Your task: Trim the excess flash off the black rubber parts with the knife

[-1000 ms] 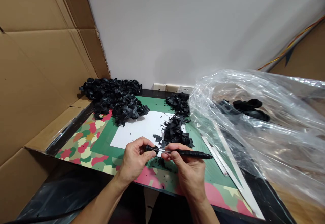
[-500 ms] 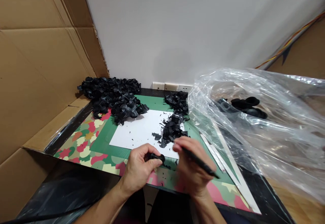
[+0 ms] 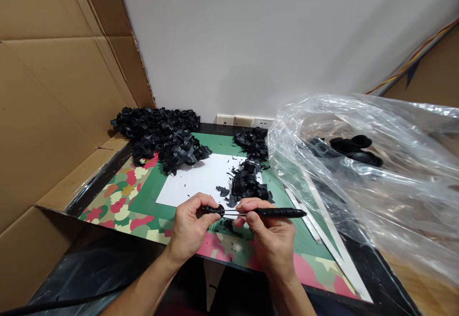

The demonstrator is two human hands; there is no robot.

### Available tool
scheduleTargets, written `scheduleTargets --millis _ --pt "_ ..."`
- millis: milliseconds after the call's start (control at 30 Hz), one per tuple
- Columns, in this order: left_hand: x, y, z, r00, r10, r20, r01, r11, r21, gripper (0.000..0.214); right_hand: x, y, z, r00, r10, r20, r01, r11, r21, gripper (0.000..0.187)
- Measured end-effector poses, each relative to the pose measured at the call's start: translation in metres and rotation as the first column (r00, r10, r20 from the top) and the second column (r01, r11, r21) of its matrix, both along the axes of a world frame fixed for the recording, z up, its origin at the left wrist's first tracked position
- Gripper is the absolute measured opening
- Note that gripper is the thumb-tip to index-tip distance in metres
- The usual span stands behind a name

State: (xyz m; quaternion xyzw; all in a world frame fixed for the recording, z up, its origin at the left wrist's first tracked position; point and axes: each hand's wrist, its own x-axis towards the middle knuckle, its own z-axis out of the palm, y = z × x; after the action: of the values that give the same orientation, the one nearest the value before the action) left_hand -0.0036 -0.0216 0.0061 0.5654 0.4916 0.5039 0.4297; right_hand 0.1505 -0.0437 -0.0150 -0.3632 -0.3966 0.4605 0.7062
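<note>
My left hand (image 3: 190, 225) pinches a small round black rubber part (image 3: 214, 209) between thumb and fingers, above the near edge of the white sheet. In my right hand (image 3: 274, 239) is a black-handled tool (image 3: 281, 212), held level with its butt pointing right. Two thin metal prongs run from the handle toward the left and meet the rubber part; their very tips are hidden at it. Just beyond my hands lies a small pile of ribbed black rubber parts (image 3: 247, 179) on the white paper (image 3: 197, 179). Dark rubber scraps (image 3: 229, 227) are scattered below the tool.
A big heap of ribbed black parts (image 3: 158, 129) fills the back left beside a cardboard wall (image 3: 53, 81). Black trimmings (image 3: 253, 141) are piled at the back. On the right, a clear plastic bag (image 3: 358, 191) holds larger black pieces. White strips (image 3: 333, 254) edge the green mat (image 3: 147, 201).
My right hand has swung the tool round from a slanted position to level, bringing its metal prongs to the rubber part. My left hand has shifted slightly left and up, still pinching the part.
</note>
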Motion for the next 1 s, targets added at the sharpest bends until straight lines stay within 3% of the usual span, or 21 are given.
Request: scheduleTargets --millis 267,467,700,767,833,933,1000 --pt "0.002 0.001 0.004 1.0 0.001 -0.001 -0.001 1.0 -0.008 0.009 0.0 0.0 -0.003 0.998 0.011 0.062 -0.009 1.0 -0.03 0.011" --pt "0.002 0.001 0.001 1.0 0.011 0.008 -0.011 0.998 -0.065 0.009 0.002 0.0 -0.003 0.992 0.011 0.128 -0.018 0.998 0.057 0.006" --pt "0.004 0.003 0.001 0.998 0.035 0.054 -0.027 0.99 -0.142 0.01 0.0 0.002 0.002 0.972 -0.092 0.214 0.05 0.981 0.19 0.007" --pt "0.004 0.002 -0.001 0.999 0.03 0.043 -0.024 0.99 -0.14 0.01 -0.001 0.004 0.001 0.971 -0.099 0.217 0.06 0.982 0.18 0.009" --pt "0.005 0.001 -0.001 1.0 0.028 0.003 -0.027 0.996 -0.084 0.009 -0.005 0.004 -0.001 0.988 -0.075 0.134 0.064 0.994 0.089 0.012" --pt "0.006 0.003 0.001 0.996 0.051 -0.069 -0.044 0.995 0.09 0.008 -0.016 0.001 -0.004 0.981 0.119 -0.155 -0.141 0.98 -0.139 0.022" --pt "0.005 0.006 0.003 0.993 0.079 -0.091 -0.064 0.986 0.154 0.009 -0.022 -0.004 -0.004 0.907 0.283 -0.313 -0.357 0.91 -0.212 0.03"
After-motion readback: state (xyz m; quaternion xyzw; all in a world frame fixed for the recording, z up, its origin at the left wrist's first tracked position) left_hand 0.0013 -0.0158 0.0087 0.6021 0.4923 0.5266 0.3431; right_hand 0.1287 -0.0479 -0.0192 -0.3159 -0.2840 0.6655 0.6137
